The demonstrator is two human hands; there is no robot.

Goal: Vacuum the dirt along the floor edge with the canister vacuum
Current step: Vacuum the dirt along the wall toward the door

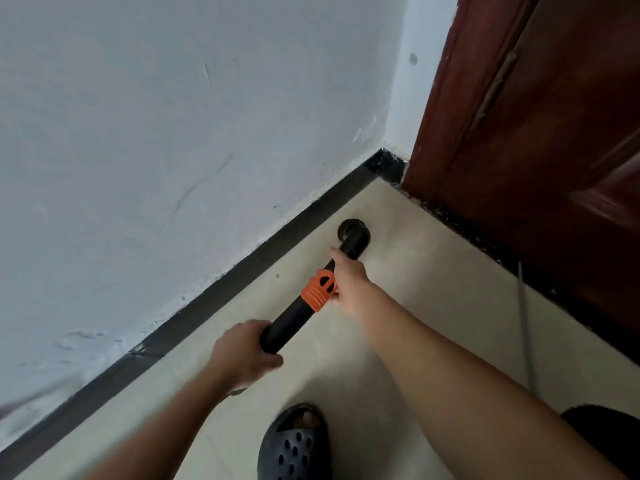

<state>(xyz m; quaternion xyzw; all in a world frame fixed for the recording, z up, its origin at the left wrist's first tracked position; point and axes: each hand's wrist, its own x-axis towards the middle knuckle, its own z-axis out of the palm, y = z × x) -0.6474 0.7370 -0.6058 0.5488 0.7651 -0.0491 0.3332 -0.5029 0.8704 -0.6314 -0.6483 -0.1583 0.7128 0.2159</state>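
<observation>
A black vacuum wand (290, 320) with an orange collar (318, 288) slants from lower left toward the corner. Its round brush nozzle (353, 232) sits on the beige floor tile (415, 278), a little off the black baseboard (263, 258). My left hand (242, 351) grips the wand's near end. My right hand (348, 278) holds the wand just past the orange collar. Dark dirt specks (460, 225) lie along the foot of the brown door. The canister is out of view.
A white scuffed wall (173, 150) runs along the left. A brown wooden door (540, 150) stands at the right. A grey cord (526, 327) trails over the floor near the door. My foot in a dark slipper (294, 445) is at the bottom.
</observation>
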